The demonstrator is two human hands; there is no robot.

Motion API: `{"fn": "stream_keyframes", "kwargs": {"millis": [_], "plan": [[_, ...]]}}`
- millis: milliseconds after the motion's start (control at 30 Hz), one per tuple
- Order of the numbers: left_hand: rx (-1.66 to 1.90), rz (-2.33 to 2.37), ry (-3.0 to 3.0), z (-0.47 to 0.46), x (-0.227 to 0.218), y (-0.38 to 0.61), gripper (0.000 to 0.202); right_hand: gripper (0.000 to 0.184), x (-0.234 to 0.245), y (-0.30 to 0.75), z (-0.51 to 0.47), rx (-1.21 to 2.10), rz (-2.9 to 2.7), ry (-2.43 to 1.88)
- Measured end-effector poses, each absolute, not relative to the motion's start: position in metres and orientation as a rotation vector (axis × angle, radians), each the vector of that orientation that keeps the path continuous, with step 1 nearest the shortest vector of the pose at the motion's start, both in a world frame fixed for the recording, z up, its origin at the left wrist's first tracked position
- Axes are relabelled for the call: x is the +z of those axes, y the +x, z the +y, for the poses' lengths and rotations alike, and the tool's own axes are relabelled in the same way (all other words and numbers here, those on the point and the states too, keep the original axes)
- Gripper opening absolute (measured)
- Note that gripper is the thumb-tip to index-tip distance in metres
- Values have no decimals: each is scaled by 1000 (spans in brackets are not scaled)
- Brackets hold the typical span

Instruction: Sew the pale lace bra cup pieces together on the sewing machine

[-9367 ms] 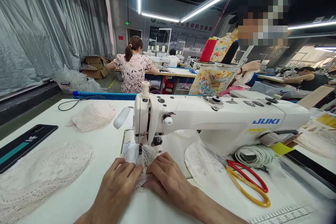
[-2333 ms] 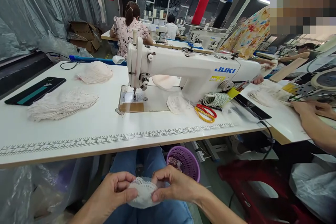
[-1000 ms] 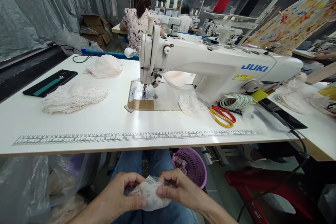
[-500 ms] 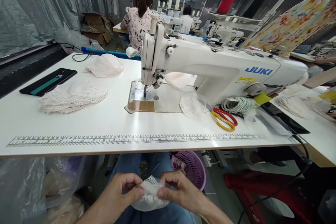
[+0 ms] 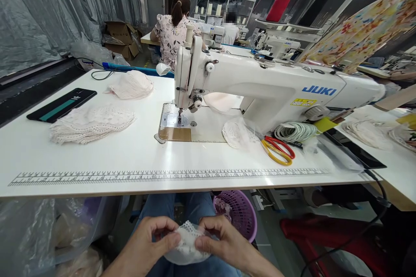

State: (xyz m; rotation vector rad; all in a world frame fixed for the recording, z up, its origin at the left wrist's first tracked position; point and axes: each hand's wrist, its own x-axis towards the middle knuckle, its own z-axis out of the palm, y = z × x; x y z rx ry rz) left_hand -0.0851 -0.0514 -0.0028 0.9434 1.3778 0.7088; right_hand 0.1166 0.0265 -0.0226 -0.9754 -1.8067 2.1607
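Note:
Over my lap, below the table edge, a small white lace-edged fabric piece (image 5: 187, 246) is pinched between both hands. My left hand (image 5: 159, 236) is closed on its left side, thumb on top. My right hand (image 5: 217, 238) grips the right side the same way. Sheer cloth hangs beneath the thumbs, and the scalloped lace edge points up toward the table. Beyond, on the white table (image 5: 143, 156), stands a white JUKI sewing machine (image 5: 253, 82), its needle area to the left with no cloth under the presser foot.
Stacked lace pieces (image 5: 92, 125), a pale fabric pile (image 5: 131, 85) and a dark phone-like case (image 5: 61, 104) lie left. Scissors with red and yellow handles (image 5: 277, 151) and coiled cord (image 5: 295, 131) lie right. A purple basket (image 5: 250, 214) stands below. A co-worker (image 5: 175, 30) sits ahead.
The view has tilted up slightly, so everything sits a little lower in the picture. Both hands keep hold of the lace-edged fabric piece, with barely any shift of the fingers.

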Motion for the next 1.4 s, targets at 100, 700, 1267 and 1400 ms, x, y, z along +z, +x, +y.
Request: {"fn": "stream_keyframes", "kwargs": {"millis": [100,700,1267,1400], "plan": [[684,1397,991,-49,-3,-86,44,43,-15,113,30,2096,-1894,-946],[736,1360,1139,-38,3,-102,30,24,9,79,41,1806,-2106,-988],[911,1181,782,-39,1,-106,47,35,13,88,44,2101,-1948,-920],[876,1211,706,-41,6,-109,44,30,10,96,44,2143,-1905,-887]]}}
